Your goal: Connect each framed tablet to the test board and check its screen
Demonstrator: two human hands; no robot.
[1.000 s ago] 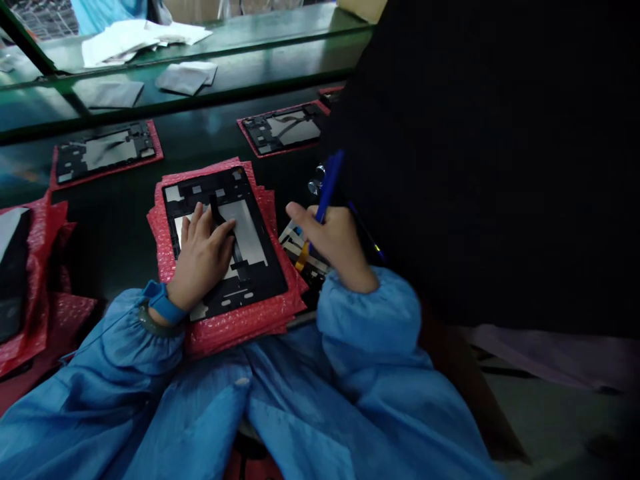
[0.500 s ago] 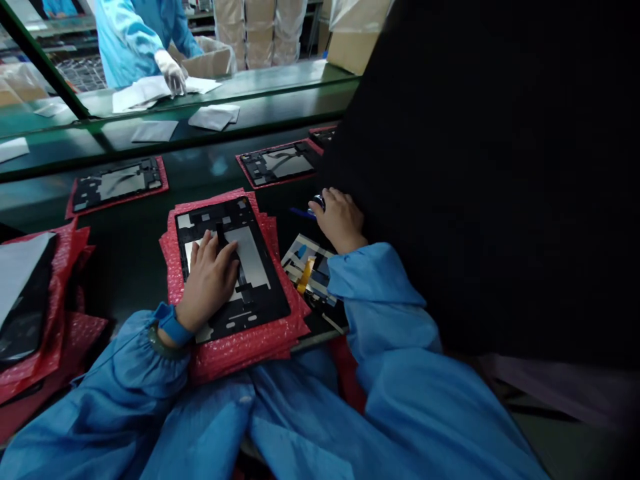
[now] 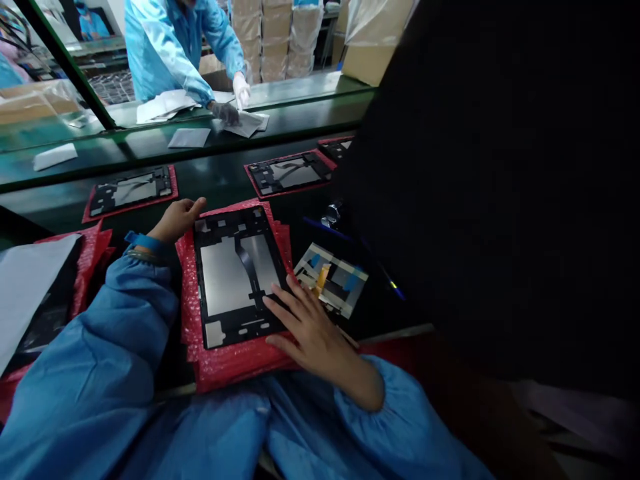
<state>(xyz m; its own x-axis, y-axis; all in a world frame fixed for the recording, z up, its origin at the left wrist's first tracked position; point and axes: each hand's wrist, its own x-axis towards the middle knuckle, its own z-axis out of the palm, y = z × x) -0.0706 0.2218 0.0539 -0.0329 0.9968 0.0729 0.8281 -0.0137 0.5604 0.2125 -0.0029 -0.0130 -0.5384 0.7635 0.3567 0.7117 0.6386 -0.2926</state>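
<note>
Left hand sits at the top-left corner of the red bubble bag, fingers pressed together and lightly curled. Can't tell if they pinch the bag. Right hand lies at the bottom-right corner of the black tablet frame, fingers spread, tips on or just over the frame's edge, not pinching anything.

Frame lies flat, face up, silver panel showing, on top of a stack of red bubble bags, right in front of the person. Blue sleeves come in from both sides.

Just right of the stack: a printed card with a yellow strip. Above it, a blue pen and a small metal part.

Two more frames on red bags sit further along the dark surface. More red bags to the left, under a white sheet.

Across the glass, a co-worker in a blue smock handles white sheets with gloved hands. Big dark shape covers the right of view.
</note>
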